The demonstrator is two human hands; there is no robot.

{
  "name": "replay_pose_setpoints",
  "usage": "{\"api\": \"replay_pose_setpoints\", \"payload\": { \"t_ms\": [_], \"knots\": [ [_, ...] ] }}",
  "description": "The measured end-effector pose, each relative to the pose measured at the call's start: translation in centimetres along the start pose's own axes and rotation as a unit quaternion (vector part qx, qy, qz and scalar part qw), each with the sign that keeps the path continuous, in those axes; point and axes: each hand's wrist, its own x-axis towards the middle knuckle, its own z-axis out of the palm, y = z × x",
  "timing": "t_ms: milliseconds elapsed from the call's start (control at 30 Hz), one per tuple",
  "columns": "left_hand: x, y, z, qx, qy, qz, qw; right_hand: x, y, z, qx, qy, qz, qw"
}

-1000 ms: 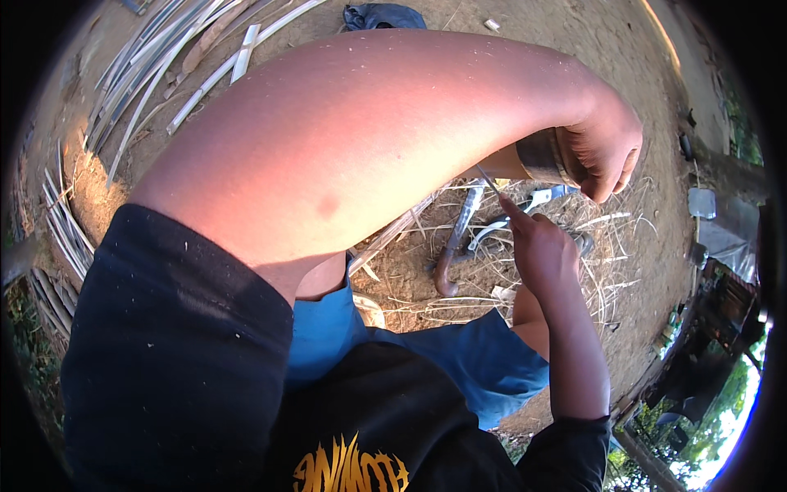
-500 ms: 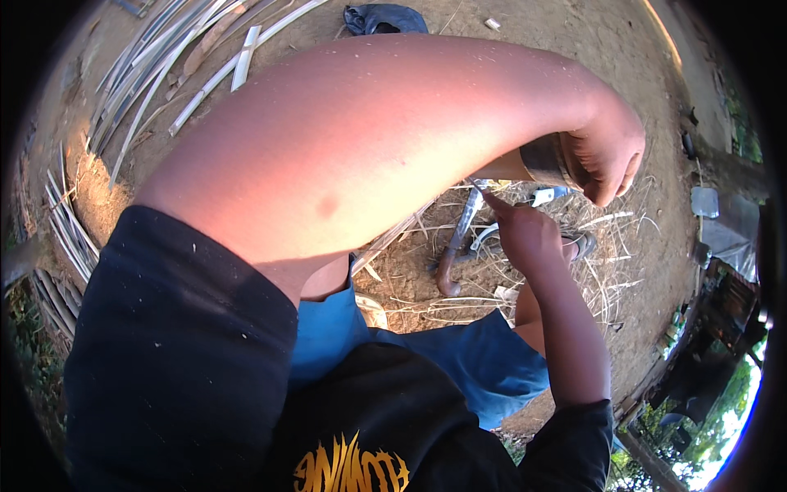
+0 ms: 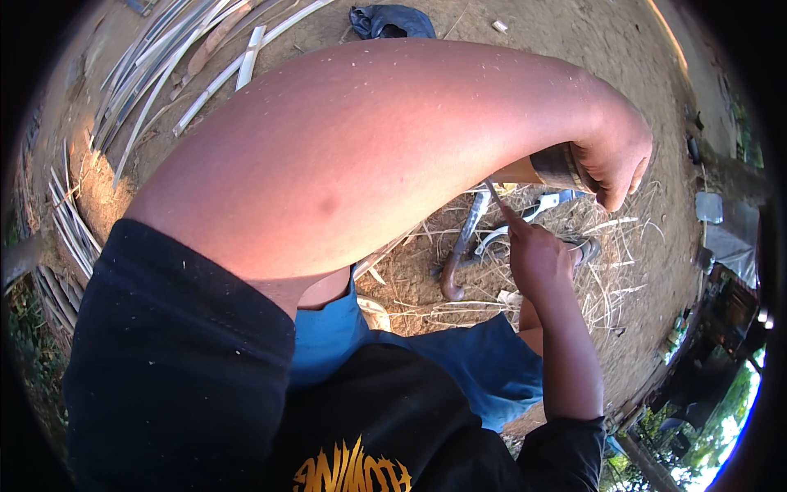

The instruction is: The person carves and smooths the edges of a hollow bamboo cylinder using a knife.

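My left arm reaches across the view from the left, its forearm hiding much of what lies beneath. At the far end, the fingers of my left hand [image 3: 619,164] curl round a tan, tube-shaped piece with a dark band [image 3: 559,166]; its other end is hidden behind the forearm. Below it, my right hand [image 3: 541,258] is closed on a small knife [image 3: 502,201], whose thin blade points up and left toward the tube. Whether blade and tube touch cannot be made out. Under the hands, a tool with a curved brown handle [image 3: 451,283] lies on the ground.
Thin pale shavings [image 3: 607,271] litter the dirt around my foot. Long split strips [image 3: 156,74] lie at the far left, and a dark plastic bag [image 3: 392,20] sits at the top. A pale container [image 3: 708,207] and dark clutter [image 3: 721,303] line the right side.
Both hands have shifted slightly to the right, with the left forearm a little lower. More of the knife blade shows below the forearm. Each hand keeps its hold.
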Motion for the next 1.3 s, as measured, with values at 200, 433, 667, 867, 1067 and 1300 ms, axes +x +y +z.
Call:
{"api": "replay_pose_setpoints", "payload": {
  "t_ms": [200,433,667,867,1067,1300],
  "knots": [
    [0.3,2.1,0.5,0.142,0.039,-0.118,0.982,-1.1,1.6,1.0,0.027,0.057,0.033,0.997],
    [-0.6,3.2,0.9,0.169,0.056,-0.14,0.974,1.3,-0.2,1.8,-0.02,-0.078,0.057,0.995],
    [-1.8,3.3,1.1,0.188,0.079,-0.118,0.972,5.5,-1.4,8.3,-0.045,-0.121,0.04,0.991],
    [-2.3,2.9,1.1,0.168,0.067,-0.106,0.978,6.4,-1.8,9.2,0.003,-0.12,0.045,0.992],
    [-2.0,2.6,2.1,0.193,0.126,-0.079,0.97,8.5,1.6,9.9,0.053,-0.117,-0.021,0.992],
    [-1.9,1.8,2.1,0.185,0.116,-0.109,0.97,6.8,0.3,10.2,0.074,-0.079,0.024,0.994]
  ]
}}
